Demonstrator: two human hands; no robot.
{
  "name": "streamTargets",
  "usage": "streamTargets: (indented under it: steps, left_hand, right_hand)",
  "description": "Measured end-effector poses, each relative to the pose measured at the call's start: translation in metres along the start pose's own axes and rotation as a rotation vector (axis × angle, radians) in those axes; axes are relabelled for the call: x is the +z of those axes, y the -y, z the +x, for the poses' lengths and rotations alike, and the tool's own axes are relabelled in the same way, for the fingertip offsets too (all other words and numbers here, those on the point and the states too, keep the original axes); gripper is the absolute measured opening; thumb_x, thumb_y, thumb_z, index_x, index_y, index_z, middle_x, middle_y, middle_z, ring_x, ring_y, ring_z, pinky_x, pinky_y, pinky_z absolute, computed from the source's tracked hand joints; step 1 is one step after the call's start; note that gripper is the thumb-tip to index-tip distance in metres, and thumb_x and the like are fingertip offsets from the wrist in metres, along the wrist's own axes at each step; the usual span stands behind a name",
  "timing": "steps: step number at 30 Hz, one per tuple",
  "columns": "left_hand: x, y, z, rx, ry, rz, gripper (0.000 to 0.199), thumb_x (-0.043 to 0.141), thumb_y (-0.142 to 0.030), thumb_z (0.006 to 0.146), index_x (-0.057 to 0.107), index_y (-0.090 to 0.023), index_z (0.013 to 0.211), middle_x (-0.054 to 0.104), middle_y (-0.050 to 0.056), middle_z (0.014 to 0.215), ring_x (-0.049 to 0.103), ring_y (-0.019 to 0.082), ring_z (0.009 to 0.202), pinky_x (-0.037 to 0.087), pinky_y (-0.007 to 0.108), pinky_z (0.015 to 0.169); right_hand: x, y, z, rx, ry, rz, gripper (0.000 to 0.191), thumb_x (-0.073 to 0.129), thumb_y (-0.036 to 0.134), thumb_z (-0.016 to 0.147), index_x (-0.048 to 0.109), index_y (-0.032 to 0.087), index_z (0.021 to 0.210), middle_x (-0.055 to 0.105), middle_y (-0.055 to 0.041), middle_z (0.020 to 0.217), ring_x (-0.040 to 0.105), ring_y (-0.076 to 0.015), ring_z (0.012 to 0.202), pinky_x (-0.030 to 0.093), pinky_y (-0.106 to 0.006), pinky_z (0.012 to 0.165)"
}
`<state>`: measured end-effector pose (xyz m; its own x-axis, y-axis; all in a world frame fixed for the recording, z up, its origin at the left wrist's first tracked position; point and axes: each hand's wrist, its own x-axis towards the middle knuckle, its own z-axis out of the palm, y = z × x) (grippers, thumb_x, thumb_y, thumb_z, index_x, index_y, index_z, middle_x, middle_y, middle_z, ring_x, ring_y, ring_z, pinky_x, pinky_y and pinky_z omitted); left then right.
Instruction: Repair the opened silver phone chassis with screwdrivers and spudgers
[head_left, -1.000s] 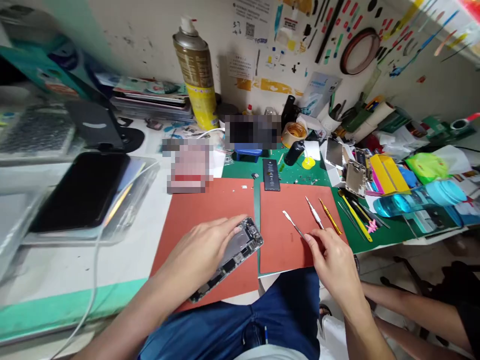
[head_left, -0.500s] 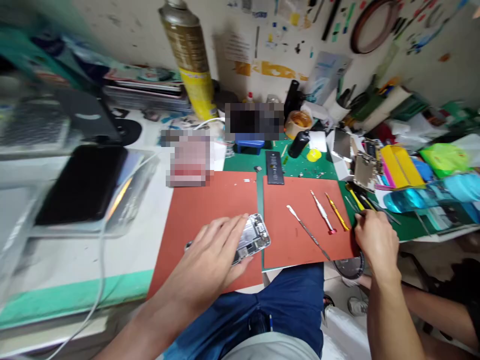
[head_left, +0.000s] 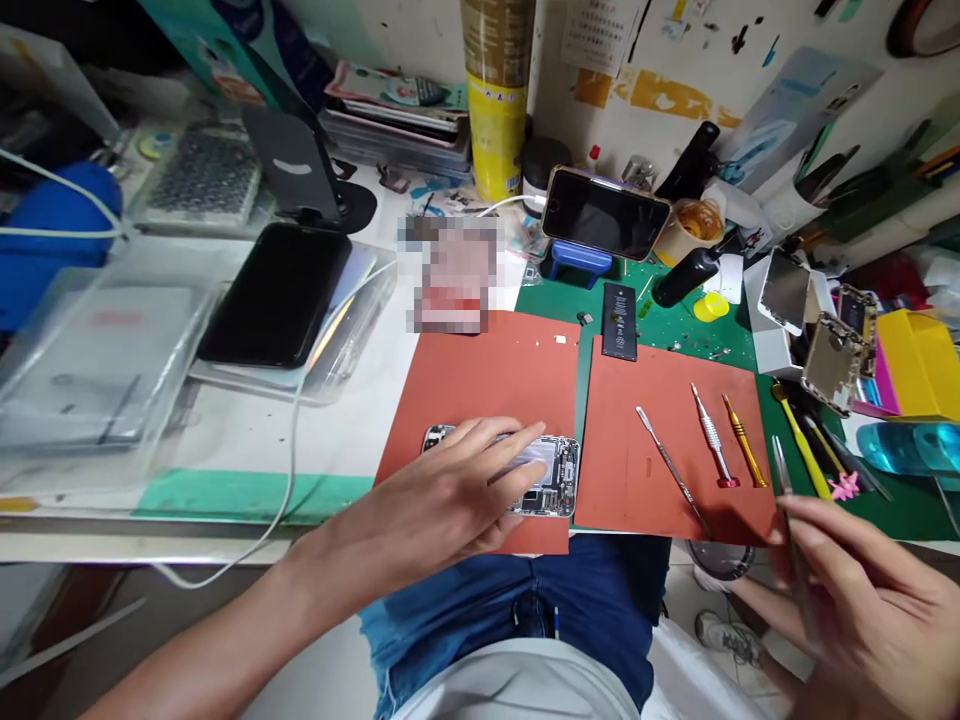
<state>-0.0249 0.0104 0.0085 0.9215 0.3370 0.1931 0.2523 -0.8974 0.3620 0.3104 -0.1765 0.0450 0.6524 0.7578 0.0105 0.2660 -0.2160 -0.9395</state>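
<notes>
By the right hand (head_left: pixel 874 595), slim tweezers (head_left: pixel 782 488) are pinched between thumb and fingers, tips slightly apart and pointed to the far side; the hand is raised at the near right corner of the right mat (head_left: pixel 622 470). By the left hand (head_left: pixel 465 490), palm down and half open, an opened phone (head_left: pixel 564 482) is covered across its middle, over the near part of the left mat (head_left: pixel 495 375); its forearm is slanted in from the near left. Between the hands the way is partly occupied by a metal pry tool (head_left: pixel 670 465), a silver screwdriver (head_left: pixel 710 435) and a gold screwdriver (head_left: pixel 744 440). At the right mat's far edge a black battery (head_left: pixel 619 322) is placed. Farther off, a propped phone (head_left: pixel 607 215) is held up by a blue stand (head_left: pixel 579 260). To the right a yellow-handled tool (head_left: pixel 802 445) is seen beside a pink star (head_left: pixel 846 486); to the far left, a dark phone (head_left: pixel 274 295) is laid flat
</notes>
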Motion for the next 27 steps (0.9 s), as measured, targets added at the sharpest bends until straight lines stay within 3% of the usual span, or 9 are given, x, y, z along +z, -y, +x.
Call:
streamTargets:
  steps: [2,6,10,13,18,22,27]
  left_hand:
    - [0.002,0.0,-0.003,-0.008,0.018,-0.03,0.041,0.054,-0.013,0.103,0.057,-0.018,0.144,0.052,0.02,0.162,0.053,0.039,0.143,0.055,0.06,0.11]
    - [0.007,-0.005,-0.007,-0.01,-0.026,-0.01,0.033,0.06,-0.023,0.107,0.061,-0.02,0.14,0.048,0.021,0.164,0.048,0.041,0.151,0.05,0.065,0.119]
    - [0.012,-0.007,-0.009,0.004,-0.07,0.028,0.031,0.066,-0.026,0.106,0.063,-0.021,0.136,0.048,0.02,0.165,0.043,0.038,0.157,0.045,0.062,0.126]
    - [0.013,-0.005,-0.009,0.033,-0.079,0.054,0.029,0.065,-0.02,0.105,0.063,-0.02,0.134,0.049,0.021,0.164,0.045,0.037,0.157,0.043,0.061,0.128]
    - [0.015,-0.004,-0.007,0.05,-0.106,0.04,0.028,0.064,-0.011,0.103,0.066,-0.02,0.13,0.052,0.022,0.162,0.046,0.037,0.156,0.042,0.062,0.128]
    - [0.016,-0.006,-0.008,0.044,-0.117,0.03,0.032,0.068,-0.008,0.1,0.067,-0.02,0.13,0.052,0.022,0.162,0.044,0.039,0.157,0.041,0.064,0.128]
    - [0.018,-0.005,-0.008,0.048,-0.108,0.03,0.035,0.068,-0.009,0.1,0.068,-0.021,0.132,0.051,0.021,0.164,0.043,0.039,0.158,0.043,0.064,0.126]
  right_hand:
    - [0.019,-0.001,-0.007,0.084,0.101,0.266,0.017,0.094,0.039,0.08,0.088,0.026,0.09,0.082,-0.0085,0.075,0.075,-0.0268,0.052,0.062,-0.038,0.047]
    - [0.056,-0.011,-0.007,0.114,0.064,0.466,0.024,0.101,0.031,0.071,0.087,0.028,0.089,0.084,-0.0066,0.081,0.083,-0.0274,0.069,0.069,-0.035,0.06]
    - [0.078,-0.006,-0.003,0.129,0.044,0.503,0.023,0.101,0.032,0.074,0.085,0.029,0.09,0.074,-0.0005,0.074,0.072,-0.015,0.064,0.06,-0.024,0.056]
    - [0.09,0.006,-0.002,0.108,0.088,0.496,0.016,0.096,0.034,0.081,0.085,0.028,0.09,0.066,0.0005,0.083,0.063,-0.0095,0.059,0.054,-0.022,0.051]
    - [0.111,0.013,-0.002,0.292,0.185,0.511,0.013,0.085,0.037,0.094,0.08,0.025,0.093,0.071,0.0005,0.083,0.071,-0.0115,0.062,0.065,-0.024,0.061]
    - [0.122,0.011,0.003,0.372,0.259,0.479,0.021,0.093,0.032,0.085,0.077,0.022,0.093,0.076,0.0007,0.079,0.077,-0.0141,0.065,0.069,-0.024,0.067]
    - [0.13,0.01,0.002,0.37,0.194,0.368,0.026,0.094,0.036,0.084,0.076,0.019,0.091,0.079,-0.0016,0.076,0.081,-0.0194,0.067,0.072,-0.028,0.066]
